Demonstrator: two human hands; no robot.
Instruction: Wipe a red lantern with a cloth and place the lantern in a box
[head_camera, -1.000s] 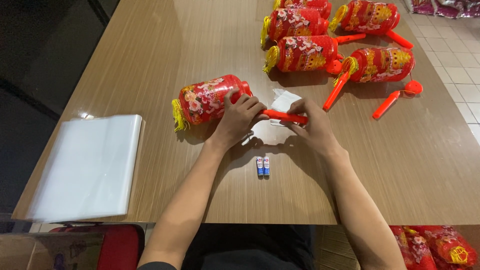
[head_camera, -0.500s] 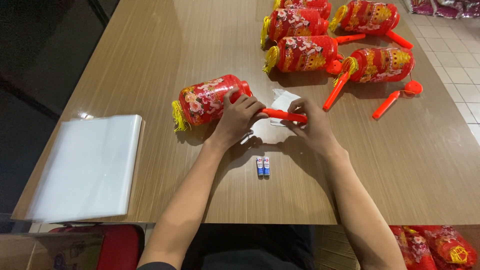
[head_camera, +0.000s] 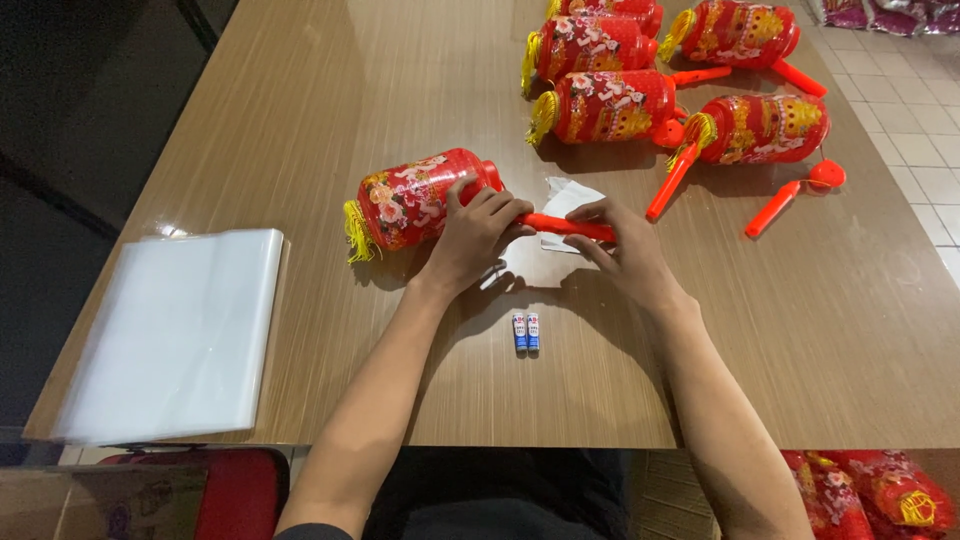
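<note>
Red lantern (head_camera: 415, 200) lies mid-table (head_camera: 300, 130), batteries (head_camera: 526, 331) just nearer the person; left hand (head_camera: 478, 235) closed around its neck, right hand (head_camera: 625, 245) pinching orange handle (head_camera: 568, 227); handle-fitting step, judged; next move needs straight alignment.

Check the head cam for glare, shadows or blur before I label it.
Head view: sharp, no motion blur on the left hand or right hand; soft overhead glare streaks the wooden table and whitens the stack of clear plastic bags; soft shadows under the red lantern and forearms; two small batteries readable.
</note>
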